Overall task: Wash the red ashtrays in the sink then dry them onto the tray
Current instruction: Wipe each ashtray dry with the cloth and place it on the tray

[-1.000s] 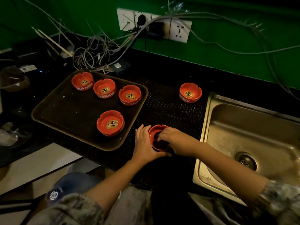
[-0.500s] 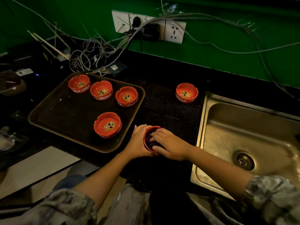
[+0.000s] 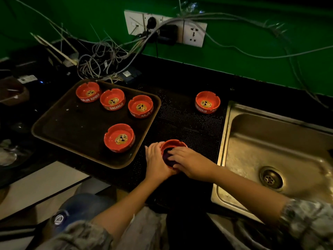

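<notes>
A black counter (image 3: 180, 80) runs under a green wall (image 3: 252, 56), with a steel sink (image 3: 270, 141) set into it on the right, its drain (image 3: 270, 178) near the front. On the left a dark brown tray (image 3: 75, 130) lies flat on the counter, and between tray and sink is a black dotted mat (image 3: 183, 123). A tangle of grey cables (image 3: 100, 62) spills from the wall sockets (image 3: 167, 27) down behind the tray.

Four red ashtrays stand upright on the tray: three in a row along its far edge (image 3: 88, 91) (image 3: 112, 99) (image 3: 141, 106) and one nearer the front (image 3: 119, 137). A fifth red ashtray (image 3: 207, 102) sits alone on the mat's far right corner, just beside the sink's rim.

The sixth ashtray (image 3: 173, 144) is at the mat's near edge, tilted toward the person. The left hand (image 3: 156, 160) cups its left wall with the fingers curled round it. The right hand (image 3: 189, 162) lies over the bowl, fingers bent down onto what looks like a dark purple cloth (image 3: 166, 156) inside it; in this dim light I cannot be sure whether the fingers pinch it or only press it
</notes>
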Available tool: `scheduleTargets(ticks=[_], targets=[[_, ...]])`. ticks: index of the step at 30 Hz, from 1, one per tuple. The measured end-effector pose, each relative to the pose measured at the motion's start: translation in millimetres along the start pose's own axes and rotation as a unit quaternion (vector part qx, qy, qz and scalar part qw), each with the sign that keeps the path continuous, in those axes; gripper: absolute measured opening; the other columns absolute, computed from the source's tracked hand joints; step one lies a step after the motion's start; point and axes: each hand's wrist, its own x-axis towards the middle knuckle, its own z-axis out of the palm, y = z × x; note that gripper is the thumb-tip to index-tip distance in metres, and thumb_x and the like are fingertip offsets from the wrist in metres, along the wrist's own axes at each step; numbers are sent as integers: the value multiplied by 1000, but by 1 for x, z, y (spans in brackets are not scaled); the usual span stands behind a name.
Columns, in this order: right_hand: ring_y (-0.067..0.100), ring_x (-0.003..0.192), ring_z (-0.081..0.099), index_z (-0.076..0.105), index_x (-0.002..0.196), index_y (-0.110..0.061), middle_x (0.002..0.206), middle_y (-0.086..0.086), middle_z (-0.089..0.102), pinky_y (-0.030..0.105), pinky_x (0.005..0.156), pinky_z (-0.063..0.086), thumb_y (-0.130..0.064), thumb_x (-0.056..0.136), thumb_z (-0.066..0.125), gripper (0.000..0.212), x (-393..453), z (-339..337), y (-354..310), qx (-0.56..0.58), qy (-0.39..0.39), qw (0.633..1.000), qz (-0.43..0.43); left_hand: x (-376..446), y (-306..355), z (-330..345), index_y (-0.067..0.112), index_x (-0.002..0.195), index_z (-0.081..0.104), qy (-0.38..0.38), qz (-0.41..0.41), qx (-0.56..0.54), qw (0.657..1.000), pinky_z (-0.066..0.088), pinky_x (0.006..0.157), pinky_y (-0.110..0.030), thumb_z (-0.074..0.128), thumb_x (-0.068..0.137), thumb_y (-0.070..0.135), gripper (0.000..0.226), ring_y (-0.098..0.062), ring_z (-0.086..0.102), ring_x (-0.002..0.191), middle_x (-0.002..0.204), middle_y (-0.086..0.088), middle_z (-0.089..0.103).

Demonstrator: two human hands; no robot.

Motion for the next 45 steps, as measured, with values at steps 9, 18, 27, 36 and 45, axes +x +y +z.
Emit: scheduleTargets(ticks=[9,18,27,36,45], targets=[[26,125,50,61,123,-6,130,13,58,38,112,32,-34,93,38,47,16,4,-1,-13,12,999,41,39,-21,-28,15,138,41,-169,118,12,979,6,120,-52,73,40,74,119,-17,28,139,139,-2,44],[26,128,49,63,122,-12,131,8,59,42,110,31,-21,88,63,36,4,1,10,-81,13,997,-12,11,-11,-24,10,147,27,-106,78,25,991,3,120,-51,68,41,84,135,-20,8,147,150,-5,30],[27,129,49,61,125,-7,132,12,58,44,112,28,-25,93,50,38,8,16,1,-51,30,998,4,17,-17,-18,9,135,43,-89,67,-6,994,5,120,-54,70,42,68,113,-20,25,141,139,-9,43],[29,125,52,60,125,-4,129,15,59,38,112,26,-29,94,38,45,5,6,12,-81,27,996,20,55,-11,-37,20,151,24,-260,162,52,951,-11,119,-47,83,50,58,122,-17,-5,149,152,-1,33],[24,131,46,59,127,-12,134,6,56,38,111,32,-19,90,61,37,-7,15,6,-53,30,998,-2,4,-5,-3,5,136,41,-26,60,18,998,1,119,-50,66,47,73,115,-25,28,137,136,-7,44]])
